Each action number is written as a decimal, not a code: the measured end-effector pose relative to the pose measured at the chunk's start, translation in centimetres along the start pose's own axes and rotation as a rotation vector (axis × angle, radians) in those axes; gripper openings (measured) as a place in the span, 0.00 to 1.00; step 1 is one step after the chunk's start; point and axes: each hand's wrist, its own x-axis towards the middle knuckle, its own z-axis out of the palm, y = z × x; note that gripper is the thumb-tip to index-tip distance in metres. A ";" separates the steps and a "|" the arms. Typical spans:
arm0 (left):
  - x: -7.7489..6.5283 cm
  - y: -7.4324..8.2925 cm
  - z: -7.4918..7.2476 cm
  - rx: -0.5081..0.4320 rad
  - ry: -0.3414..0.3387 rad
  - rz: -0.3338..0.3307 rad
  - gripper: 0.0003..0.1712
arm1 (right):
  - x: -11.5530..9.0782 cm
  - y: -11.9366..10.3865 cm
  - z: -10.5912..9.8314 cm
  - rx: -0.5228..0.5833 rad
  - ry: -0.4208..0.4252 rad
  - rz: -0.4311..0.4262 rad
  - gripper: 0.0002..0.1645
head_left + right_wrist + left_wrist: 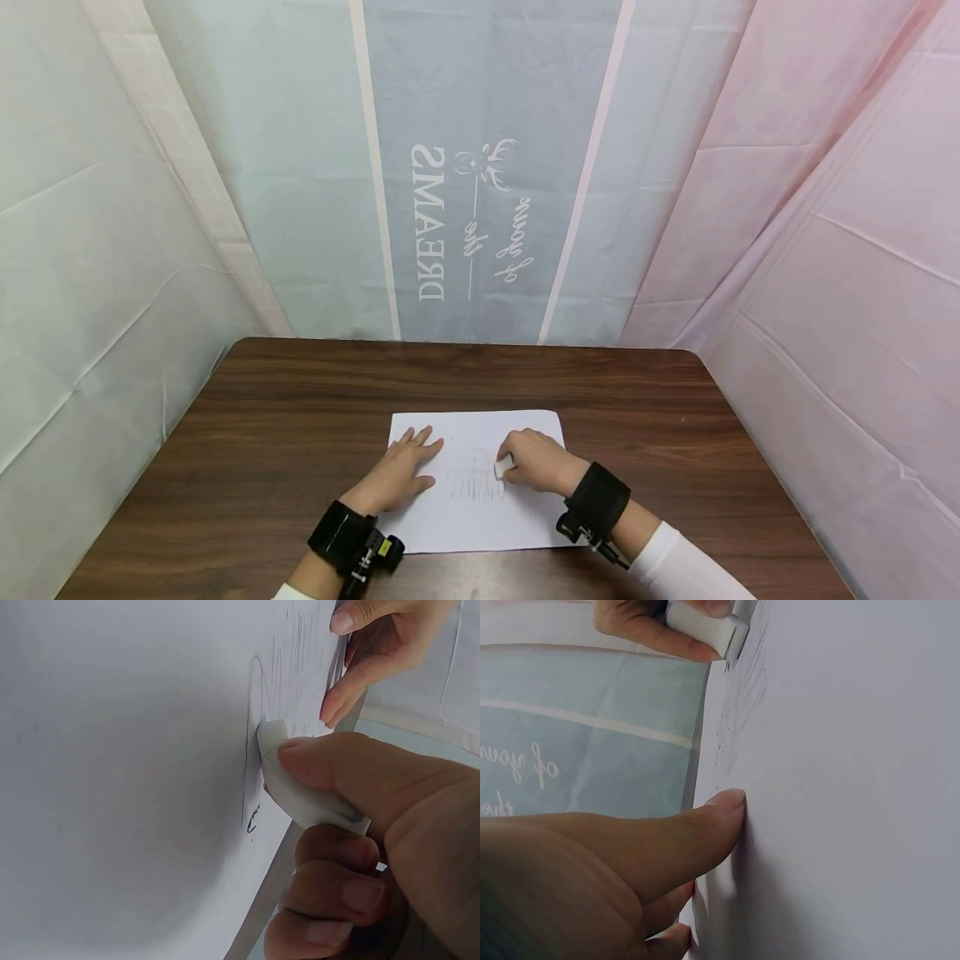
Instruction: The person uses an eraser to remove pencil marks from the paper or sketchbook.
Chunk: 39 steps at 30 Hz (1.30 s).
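Note:
A white sheet of paper (pixel 480 529) lies on the brown table, with thin pencil scribbles (pixel 472 487) across its middle. My right hand (pixel 542 461) grips a white eraser (pixel 300 791) between thumb and curled fingers, its end against the paper at the right of the scribbles. Dark eraser crumbs (pixel 253 820) lie beside it in the right wrist view. On the paper's left side rests my left hand (pixel 399 472), fingers spread and straight. In the left wrist view its thumb (pixel 705 832) presses the sheet, and part of the eraser (pixel 709 630) shows beyond.
The wooden table (pixel 300 400) extends around the paper on all sides. A printed curtain (pixel 465 83) hangs behind its far edge, and pale curtains (pixel 847 333) close in both sides. Each wrist wears a black strap (pixel 597 502) with a small camera.

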 end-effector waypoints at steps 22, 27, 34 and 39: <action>-0.1 0.0 0.1 -0.013 0.002 -0.003 0.32 | -0.3 0.2 0.0 -0.005 -0.002 0.009 0.13; -0.1 -0.1 0.1 -0.014 0.004 -0.004 0.32 | -0.4 0.2 -0.2 -0.007 -0.001 0.010 0.13; 0.0 -0.2 0.1 -0.006 -0.001 -0.004 0.32 | -0.6 0.4 -0.1 -0.023 0.008 0.011 0.13; 0.1 -0.2 0.0 0.001 -0.008 -0.006 0.32 | -0.6 0.4 -0.2 -0.018 0.011 0.012 0.13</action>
